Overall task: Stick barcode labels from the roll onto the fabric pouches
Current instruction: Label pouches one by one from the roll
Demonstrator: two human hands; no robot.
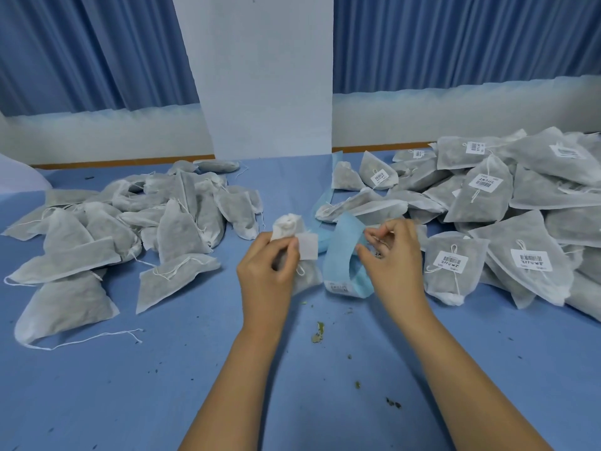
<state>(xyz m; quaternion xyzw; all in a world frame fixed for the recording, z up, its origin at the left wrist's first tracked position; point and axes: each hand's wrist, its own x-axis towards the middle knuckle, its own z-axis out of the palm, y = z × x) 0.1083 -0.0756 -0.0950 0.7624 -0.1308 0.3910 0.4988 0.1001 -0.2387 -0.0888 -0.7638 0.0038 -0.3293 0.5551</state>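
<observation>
I see a blue-covered table (162,385), with blue curtains (97,50) and a white pillar (260,76) behind it. Left of the hands lies one pile of unlabelled pouches (130,229), too many to count. My left hand (266,271) grips one pouch (287,226), its thumb pinching one white label (308,245) against it. Just beside it, my right hand (390,255) pinches the blue label strip (341,252). To its right lies one pile of labelled pouches (504,206); I count seven labels showing.
</observation>
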